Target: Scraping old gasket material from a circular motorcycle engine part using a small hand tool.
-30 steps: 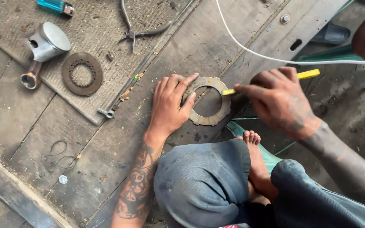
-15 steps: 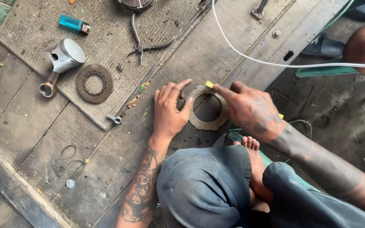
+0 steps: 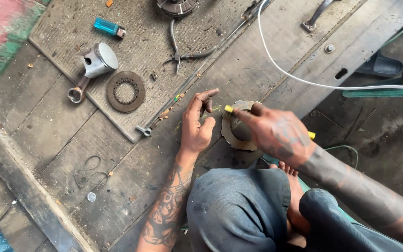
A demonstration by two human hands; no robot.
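The right hand [image 3: 276, 133] has swung its yellow tool [image 3: 229, 108] across the ring [image 3: 232, 135], fingers gripping it; left hand [image 3: 197, 123] has lifted slightly, fingers spread wide beside it.

Worn plank floor [image 3: 47, 135] under ribbed mat [image 3: 141, 60], friction ring [image 3: 232, 133], wire loops [image 3: 89, 170].

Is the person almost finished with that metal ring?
Hard to tell. Already out on the mat: a piston and another ring disc. In hand: the left hand rests beside the ring while the right hand works a yellow tool on it. Left: the ring isn't fitted anywhere yet.
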